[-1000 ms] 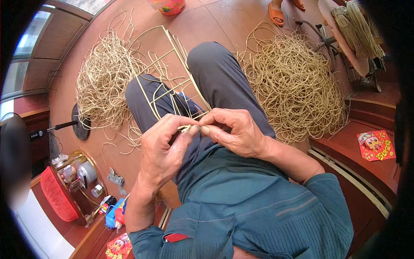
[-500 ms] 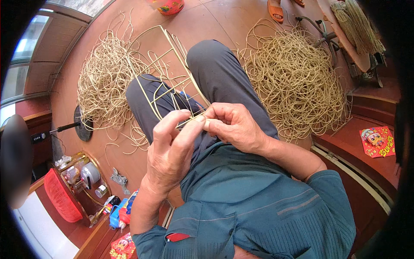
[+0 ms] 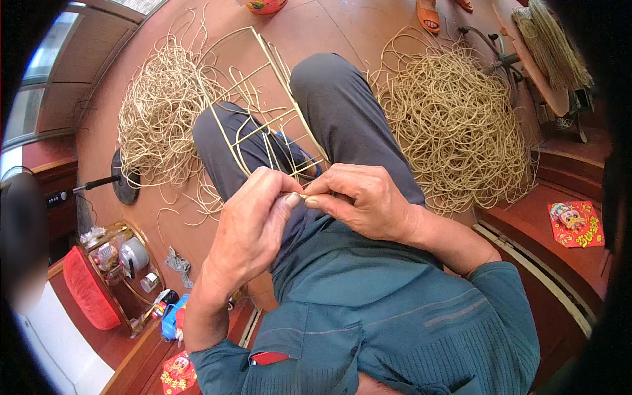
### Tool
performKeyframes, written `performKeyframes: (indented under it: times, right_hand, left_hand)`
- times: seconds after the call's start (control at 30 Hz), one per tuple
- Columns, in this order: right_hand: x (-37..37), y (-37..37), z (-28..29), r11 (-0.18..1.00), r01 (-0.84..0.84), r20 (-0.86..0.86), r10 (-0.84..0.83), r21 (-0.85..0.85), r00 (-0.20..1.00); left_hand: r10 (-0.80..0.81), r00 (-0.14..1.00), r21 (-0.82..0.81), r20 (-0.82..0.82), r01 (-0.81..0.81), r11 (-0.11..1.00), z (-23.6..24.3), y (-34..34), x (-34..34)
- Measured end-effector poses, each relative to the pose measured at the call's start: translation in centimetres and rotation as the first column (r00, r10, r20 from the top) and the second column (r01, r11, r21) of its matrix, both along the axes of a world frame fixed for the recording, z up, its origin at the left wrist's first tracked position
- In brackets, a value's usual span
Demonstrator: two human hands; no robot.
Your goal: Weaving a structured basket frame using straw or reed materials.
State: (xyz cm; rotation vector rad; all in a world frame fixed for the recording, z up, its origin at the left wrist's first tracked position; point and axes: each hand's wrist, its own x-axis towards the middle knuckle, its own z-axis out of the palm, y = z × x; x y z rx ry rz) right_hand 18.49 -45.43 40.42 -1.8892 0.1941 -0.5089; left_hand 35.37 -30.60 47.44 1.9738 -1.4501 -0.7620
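My left hand and my right hand meet over my lap, thumbs and forefingers pinching a short bit of pale cord, mostly hidden by my fingertips. Just beyond them, a cream ladder-like frame of rods lies tilted between and across my dark-trousered knees, with loose cord strands hanging through it. Its near end is partly covered by my hands. A large tangled pile of cream cord is on the floor left of my knees, and another big pile is to the right.
Orange sandals on feet and a patterned red bucket are at the top. A board holding cord hanks stands at upper right. At left are a weighted black base, a cluttered tray table and a red basket. Red decorated packets lie at right.
My left hand's fingers lifted and spread somewhat half a second ago and are now closed again at my right fingertips. The view has shifted slightly, with the frame appearing higher.
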Motion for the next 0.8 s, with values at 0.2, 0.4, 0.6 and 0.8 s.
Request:
performKeyframes:
  times: [0.2,0.4,0.6,0.8]
  right_hand:
    - [-0.2,-0.3,0.4,0.984,-0.019,-0.125,0.042,0.179,0.991]
    - [-0.4,-1.1,0.5,0.746,-0.035,-0.207,0.229,0.665,0.951]
    - [-0.5,-1.5,-0.2,0.651,-0.049,-0.182,0.284,0.758,0.941]
    - [-0.5,-1.6,-0.2,0.64,-0.067,-0.166,0.298,0.765,0.94]
  left_hand:
    - [0.261,0.872,0.2,-0.415,-0.192,0.961,0.2,0.0,0.1]
    - [0.251,0.848,0.159,-0.467,-0.199,0.967,-0.7,0.3,0.2]
    - [0.115,0.97,-0.125,-0.215,-0.144,0.982,-1.8,0.5,0.3]
    - [0.074,0.995,-0.223,-0.069,-0.088,0.971,-2.0,0.4,0.4]
